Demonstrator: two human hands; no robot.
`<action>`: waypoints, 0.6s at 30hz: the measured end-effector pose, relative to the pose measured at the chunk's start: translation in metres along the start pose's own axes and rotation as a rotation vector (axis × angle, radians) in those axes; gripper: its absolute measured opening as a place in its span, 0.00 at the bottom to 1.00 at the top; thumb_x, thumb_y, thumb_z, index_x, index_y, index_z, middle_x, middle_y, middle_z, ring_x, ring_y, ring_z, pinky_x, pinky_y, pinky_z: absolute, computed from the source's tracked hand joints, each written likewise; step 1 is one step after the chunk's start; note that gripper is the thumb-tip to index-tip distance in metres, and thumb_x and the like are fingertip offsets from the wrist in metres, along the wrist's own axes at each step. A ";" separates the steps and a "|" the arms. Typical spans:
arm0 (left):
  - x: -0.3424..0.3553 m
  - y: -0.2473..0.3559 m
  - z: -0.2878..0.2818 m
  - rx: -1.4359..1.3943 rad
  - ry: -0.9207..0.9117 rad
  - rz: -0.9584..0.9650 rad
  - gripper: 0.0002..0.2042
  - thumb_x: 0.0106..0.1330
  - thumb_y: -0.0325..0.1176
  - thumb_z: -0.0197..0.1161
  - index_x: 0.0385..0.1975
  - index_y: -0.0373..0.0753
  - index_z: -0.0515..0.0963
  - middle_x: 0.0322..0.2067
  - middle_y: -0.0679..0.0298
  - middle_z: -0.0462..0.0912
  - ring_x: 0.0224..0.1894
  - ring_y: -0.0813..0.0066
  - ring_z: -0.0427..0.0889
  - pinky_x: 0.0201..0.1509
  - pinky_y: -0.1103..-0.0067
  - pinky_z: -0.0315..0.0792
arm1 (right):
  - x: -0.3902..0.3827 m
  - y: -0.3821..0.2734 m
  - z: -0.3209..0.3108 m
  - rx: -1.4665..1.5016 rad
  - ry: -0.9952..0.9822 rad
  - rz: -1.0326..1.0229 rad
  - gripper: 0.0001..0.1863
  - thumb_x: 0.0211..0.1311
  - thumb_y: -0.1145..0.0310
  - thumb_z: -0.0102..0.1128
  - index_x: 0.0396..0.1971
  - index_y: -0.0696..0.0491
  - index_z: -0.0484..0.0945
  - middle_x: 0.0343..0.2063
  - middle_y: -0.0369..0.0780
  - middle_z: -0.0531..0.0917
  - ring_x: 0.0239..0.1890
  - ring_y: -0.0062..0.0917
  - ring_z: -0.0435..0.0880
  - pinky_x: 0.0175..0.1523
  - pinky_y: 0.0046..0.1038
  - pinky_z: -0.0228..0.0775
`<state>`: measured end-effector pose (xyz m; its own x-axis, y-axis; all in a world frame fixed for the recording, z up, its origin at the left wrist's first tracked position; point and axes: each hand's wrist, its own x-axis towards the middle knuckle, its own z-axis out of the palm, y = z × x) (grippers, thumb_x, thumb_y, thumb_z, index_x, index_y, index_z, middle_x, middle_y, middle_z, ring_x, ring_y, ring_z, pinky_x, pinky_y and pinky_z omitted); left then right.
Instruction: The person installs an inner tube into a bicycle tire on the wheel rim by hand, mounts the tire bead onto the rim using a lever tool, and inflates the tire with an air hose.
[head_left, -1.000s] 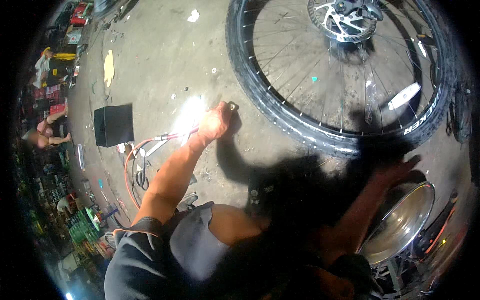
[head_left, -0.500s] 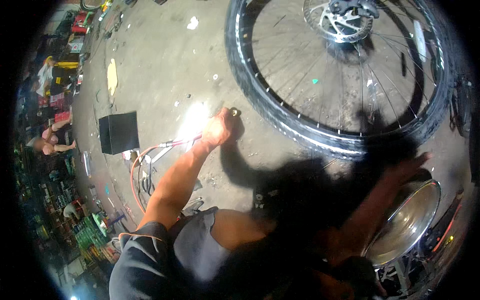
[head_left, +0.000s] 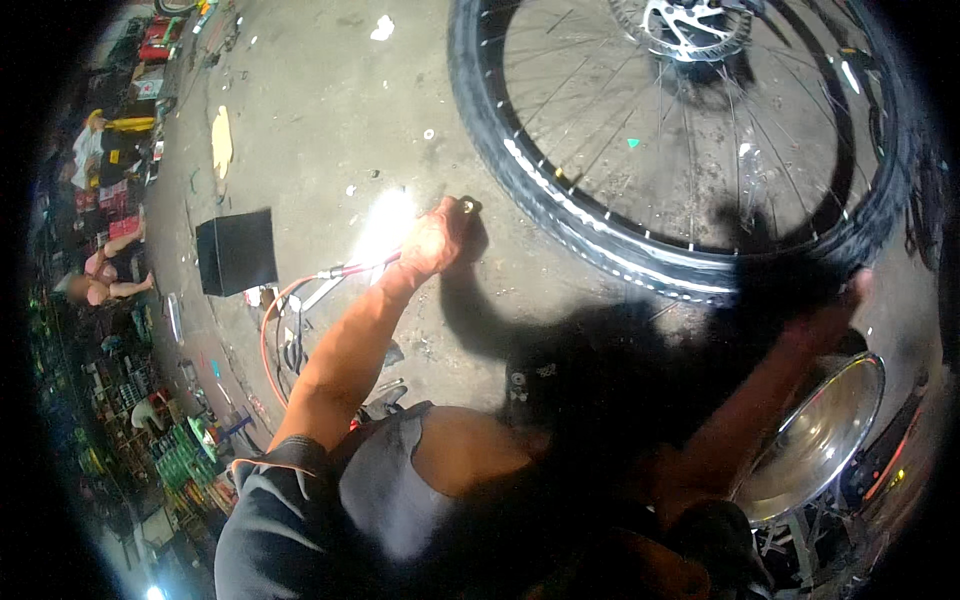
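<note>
My left hand [head_left: 433, 242] is closed around the end of an air hose [head_left: 345, 270], and a brass-coloured tip shows past its fingers. That hand is left of a bicycle wheel [head_left: 600, 250] and apart from its tyre. In deep shadow, my right hand [head_left: 848, 298] reaches the tyre's lower right edge and appears to touch it. Its fingers are dark and smeared, so their grip is unclear. A silver brake disc [head_left: 690, 28] sits at the wheel's hub near the top of the view.
A black box [head_left: 236, 252] stands on the floor left of my left arm. To the lower right is a shiny metal bowl [head_left: 815, 445]. A yellow patch [head_left: 221, 142] marks the floor at left. Another person [head_left: 110, 275] is at the far left, near cluttered goods.
The wheel has turned, its left side coming downward, and sits slightly higher in view. My right hand has moved up to the tyre. My left hand keeps its hold on the air hose.
</note>
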<state>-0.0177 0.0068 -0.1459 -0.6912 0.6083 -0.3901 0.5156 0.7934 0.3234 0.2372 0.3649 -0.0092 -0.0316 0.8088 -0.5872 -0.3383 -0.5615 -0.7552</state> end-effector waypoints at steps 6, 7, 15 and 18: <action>0.001 -0.004 -0.001 -0.023 0.011 0.035 0.10 0.64 0.35 0.54 0.42 0.39 0.70 0.33 0.45 0.80 0.39 0.45 0.78 0.39 0.60 0.71 | -0.037 0.157 -0.025 0.096 -0.016 -0.039 0.19 0.60 0.58 0.56 0.46 0.54 0.73 0.40 0.39 0.78 0.44 0.27 0.77 0.50 0.29 0.70; 0.002 0.004 -0.006 -0.067 -0.016 0.004 0.11 0.64 0.34 0.54 0.43 0.38 0.70 0.35 0.46 0.80 0.40 0.45 0.78 0.40 0.61 0.72 | -0.035 0.145 -0.026 0.013 -0.036 0.006 0.19 0.61 0.57 0.55 0.46 0.55 0.73 0.40 0.39 0.78 0.44 0.28 0.77 0.51 0.29 0.70; -0.007 0.037 -0.018 -0.096 -0.247 0.017 0.12 0.65 0.33 0.50 0.44 0.35 0.70 0.31 0.47 0.80 0.36 0.49 0.81 0.40 0.66 0.73 | 0.046 0.032 -0.030 0.004 -0.088 -0.099 0.14 0.62 0.61 0.52 0.37 0.56 0.76 0.33 0.41 0.80 0.38 0.31 0.79 0.44 0.33 0.74; -0.009 0.104 -0.027 -0.357 -0.459 0.088 0.13 0.68 0.38 0.52 0.45 0.37 0.70 0.26 0.66 0.75 0.27 0.75 0.74 0.31 0.76 0.71 | 0.024 0.126 -0.051 -0.376 -0.135 -0.450 0.20 0.64 0.55 0.49 0.43 0.57 0.73 0.36 0.41 0.78 0.40 0.31 0.78 0.51 0.35 0.70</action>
<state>0.0284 0.0834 -0.0850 -0.3230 0.6820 -0.6562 0.3035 0.7313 0.6108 0.2414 0.3042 -0.1334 -0.0905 0.9825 -0.1626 0.0091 -0.1625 -0.9867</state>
